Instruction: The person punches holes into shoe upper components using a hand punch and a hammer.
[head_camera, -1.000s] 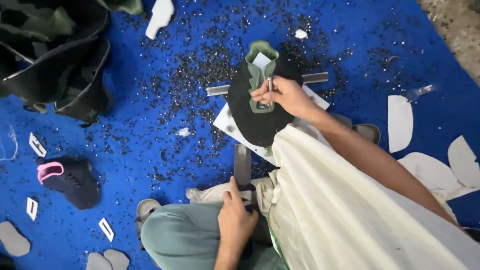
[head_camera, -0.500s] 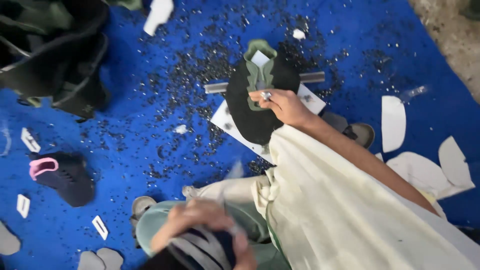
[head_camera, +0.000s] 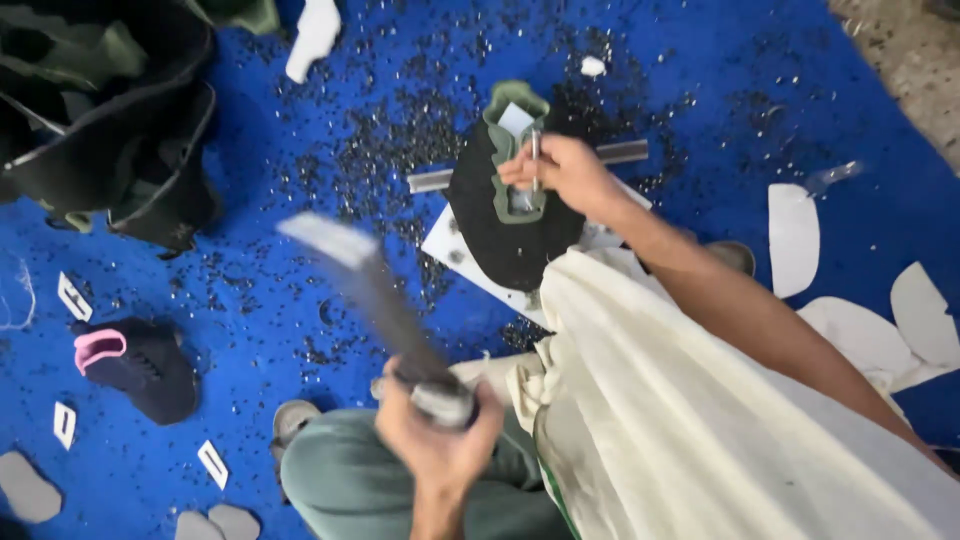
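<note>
A black shoe upper with a green tongue (head_camera: 500, 230) lies on a white board (head_camera: 450, 245) on the blue mat. My right hand (head_camera: 565, 170) pinches a thin metal punch (head_camera: 535, 155) that stands upright on the green tongue. A flat metal bar (head_camera: 430, 180) lies under the upper. My left hand (head_camera: 435, 440), above my knee, grips the handle of a hammer-like tool (head_camera: 350, 265). The tool is raised to the upper left and blurred by motion.
Small black punched bits (head_camera: 400, 120) cover the mat. A pile of dark fabric pieces (head_camera: 100, 120) sits at the upper left and a black and pink upper (head_camera: 140, 365) at the left. White cut-outs (head_camera: 795, 235) lie at the right, small white tags (head_camera: 75, 295) and grey pieces (head_camera: 25, 485) at the lower left.
My left hand has lifted the tool from beside my knee and swung it up to the left. My right hand has kept the punch on the green tongue.
</note>
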